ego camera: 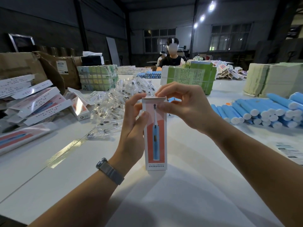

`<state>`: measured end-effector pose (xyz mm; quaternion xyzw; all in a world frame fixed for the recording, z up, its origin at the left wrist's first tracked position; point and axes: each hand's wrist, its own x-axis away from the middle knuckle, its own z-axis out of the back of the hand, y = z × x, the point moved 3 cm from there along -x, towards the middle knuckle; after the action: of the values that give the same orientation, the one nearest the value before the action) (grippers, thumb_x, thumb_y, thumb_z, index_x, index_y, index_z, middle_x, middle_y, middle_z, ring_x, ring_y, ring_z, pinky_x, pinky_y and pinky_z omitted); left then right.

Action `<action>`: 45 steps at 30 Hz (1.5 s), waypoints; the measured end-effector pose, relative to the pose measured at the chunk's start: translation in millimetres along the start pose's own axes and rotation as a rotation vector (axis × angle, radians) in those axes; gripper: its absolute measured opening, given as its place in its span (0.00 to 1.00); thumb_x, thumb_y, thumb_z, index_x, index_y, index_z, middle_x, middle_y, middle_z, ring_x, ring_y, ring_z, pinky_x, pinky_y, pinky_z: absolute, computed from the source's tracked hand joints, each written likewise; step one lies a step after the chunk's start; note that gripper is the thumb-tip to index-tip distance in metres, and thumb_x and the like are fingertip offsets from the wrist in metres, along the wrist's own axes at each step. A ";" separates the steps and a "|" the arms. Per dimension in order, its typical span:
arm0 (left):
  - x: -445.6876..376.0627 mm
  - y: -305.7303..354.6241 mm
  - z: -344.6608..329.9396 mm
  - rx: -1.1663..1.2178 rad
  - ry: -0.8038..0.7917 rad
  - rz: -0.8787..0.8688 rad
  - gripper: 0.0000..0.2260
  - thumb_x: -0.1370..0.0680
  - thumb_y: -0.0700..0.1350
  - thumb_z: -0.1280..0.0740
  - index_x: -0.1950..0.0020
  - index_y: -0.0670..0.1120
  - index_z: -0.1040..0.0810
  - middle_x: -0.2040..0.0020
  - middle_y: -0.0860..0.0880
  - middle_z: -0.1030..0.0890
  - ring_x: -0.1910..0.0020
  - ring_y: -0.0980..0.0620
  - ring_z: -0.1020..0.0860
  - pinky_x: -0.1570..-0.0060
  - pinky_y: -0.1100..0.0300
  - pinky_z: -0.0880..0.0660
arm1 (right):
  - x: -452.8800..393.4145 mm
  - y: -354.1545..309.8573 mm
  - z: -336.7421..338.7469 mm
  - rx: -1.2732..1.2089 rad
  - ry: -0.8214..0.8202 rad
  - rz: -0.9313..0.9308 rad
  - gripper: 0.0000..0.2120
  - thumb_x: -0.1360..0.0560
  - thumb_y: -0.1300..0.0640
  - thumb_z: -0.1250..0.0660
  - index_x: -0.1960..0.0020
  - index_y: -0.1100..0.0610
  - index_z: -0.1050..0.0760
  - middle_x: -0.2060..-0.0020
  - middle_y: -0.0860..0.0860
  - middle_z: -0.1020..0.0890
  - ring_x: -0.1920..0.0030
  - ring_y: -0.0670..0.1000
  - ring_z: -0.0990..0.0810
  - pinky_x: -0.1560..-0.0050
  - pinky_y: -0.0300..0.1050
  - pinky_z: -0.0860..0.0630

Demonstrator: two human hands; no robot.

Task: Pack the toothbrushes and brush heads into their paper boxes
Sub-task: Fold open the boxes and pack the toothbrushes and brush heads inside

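Observation:
A tall paper box (155,145), white and red with a printed blue toothbrush, stands upright in the middle, its foot at the white table (188,194). My left hand (132,128) grips its left side near the top. My right hand (182,105) pinches the top flap, fingertips on the lid and thumb on the front face. What is inside the box is hidden. A heap of brush heads in clear wrappers (114,102) lies just behind the box. Blue toothbrush handles (265,110) are stacked at the right.
Packed and flat paper boxes (36,104) pile up at the left, beside brown cartons (54,68). Bundled green and pale box blanks (188,76) (272,79) stand at the back. A person (172,58) sits across the table. Printed leaflets (290,149) lie at the right edge.

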<state>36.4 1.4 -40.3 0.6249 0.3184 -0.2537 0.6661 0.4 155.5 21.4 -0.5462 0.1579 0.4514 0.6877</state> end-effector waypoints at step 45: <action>0.8 12.4 -3.7 -0.194 0.117 -0.227 0.12 0.16 0.41 0.45 0.43 0.60 0.33 0.54 0.62 0.22 0.59 0.61 0.19 0.62 0.68 0.22 | -5.5 -21.3 -5.5 0.109 -0.031 0.050 0.04 0.27 0.63 0.27 0.58 0.57 0.21 0.59 0.54 0.18 0.58 0.54 0.19 0.56 0.43 0.22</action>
<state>45.6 6.2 -32.6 0.5311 0.4483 -0.2586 0.6709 15.8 148.1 36.3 -0.4966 0.1852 0.4678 0.7073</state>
